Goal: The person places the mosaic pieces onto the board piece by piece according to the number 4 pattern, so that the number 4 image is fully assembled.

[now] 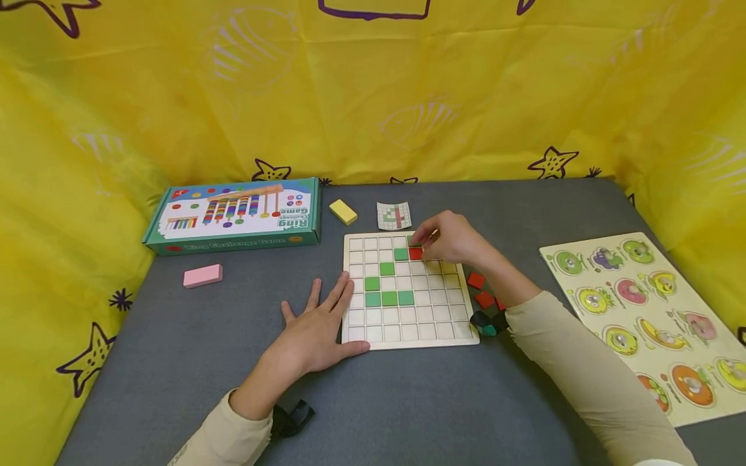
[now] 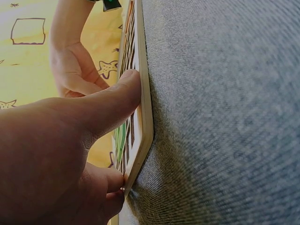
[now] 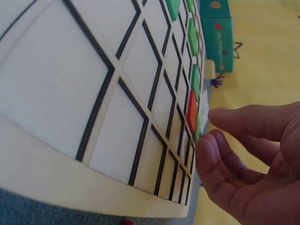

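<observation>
A white gridded wooden board [image 1: 428, 315] lies on the grey table. Several green tiles [image 1: 387, 268] sit in its squares in a slanting line and a short row, and one red tile [image 1: 416, 254] sits near the top. My left hand [image 1: 311, 340] rests at the board's left side with fingers spread, its thumb on the near edge. Over the upper squares, my right hand [image 1: 451, 239] has its fingertips close by the red tile. In the right wrist view, the thumb and fingers are bent and slightly apart, with nothing seen between them.
Loose red tiles [image 1: 476, 280] lie right of the board, partly behind the right wrist. A small pattern card [image 1: 394, 216] and a yellow block [image 1: 343, 212] are beyond it. Leftward are a game box [image 1: 233, 217] and pink block [image 1: 203, 276]; a fruit puzzle board [image 1: 632, 314] lies right.
</observation>
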Available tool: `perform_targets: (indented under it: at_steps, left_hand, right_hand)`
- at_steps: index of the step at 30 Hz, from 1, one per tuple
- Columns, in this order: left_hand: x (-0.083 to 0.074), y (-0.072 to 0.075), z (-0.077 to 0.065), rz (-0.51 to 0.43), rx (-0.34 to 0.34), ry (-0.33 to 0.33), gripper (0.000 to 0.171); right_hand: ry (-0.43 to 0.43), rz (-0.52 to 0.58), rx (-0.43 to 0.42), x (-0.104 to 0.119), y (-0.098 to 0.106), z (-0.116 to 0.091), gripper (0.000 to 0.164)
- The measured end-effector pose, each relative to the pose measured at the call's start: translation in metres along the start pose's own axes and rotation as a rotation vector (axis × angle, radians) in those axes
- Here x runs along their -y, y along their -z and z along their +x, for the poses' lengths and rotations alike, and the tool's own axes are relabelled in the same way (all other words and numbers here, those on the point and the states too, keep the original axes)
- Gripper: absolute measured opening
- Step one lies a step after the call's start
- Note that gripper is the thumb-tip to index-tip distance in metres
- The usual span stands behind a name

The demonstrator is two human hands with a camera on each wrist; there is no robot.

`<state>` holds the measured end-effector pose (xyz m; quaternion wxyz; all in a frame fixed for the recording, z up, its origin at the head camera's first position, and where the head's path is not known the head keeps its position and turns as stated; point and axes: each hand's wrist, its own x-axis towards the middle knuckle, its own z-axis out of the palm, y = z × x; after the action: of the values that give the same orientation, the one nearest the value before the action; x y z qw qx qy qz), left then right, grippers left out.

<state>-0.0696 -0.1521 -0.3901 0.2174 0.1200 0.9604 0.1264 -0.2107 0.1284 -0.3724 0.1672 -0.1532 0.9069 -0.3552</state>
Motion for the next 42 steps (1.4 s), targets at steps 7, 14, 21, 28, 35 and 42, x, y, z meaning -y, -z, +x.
perform_targets:
  at_steps: [7,14,21,28,35,42]
  left_hand:
    - [0.000,0.000,0.000,0.000,0.002,0.002,0.112]
    - [-0.001,0.000,0.000,0.004,0.004,-0.002,0.112]
    - [-0.001,0.001,0.000,-0.001,0.009,0.004,0.112]
    - [-0.001,0.002,0.000,-0.009,0.013,0.009,0.112]
    - [-0.001,0.002,0.000,-0.005,0.018,0.008,0.112]
    - [-0.001,0.002,0.001,0.002,0.023,0.005,0.112]
  right_hand:
    - [0.055,0.003,-0.002,-0.003,0.010,-0.011,0.028]
    - [0.075,0.016,-0.015,-0.011,0.021,-0.028,0.028]
    - [0.088,0.008,-0.039,-0.026,0.034,-0.044,0.028]
    - [0.072,0.033,-0.014,-0.045,0.048,-0.060,0.031]
    - [0.026,0.073,0.038,-0.069,0.056,-0.067,0.032]
    - [0.028,0.106,0.090,-0.085,0.057,-0.068,0.034]
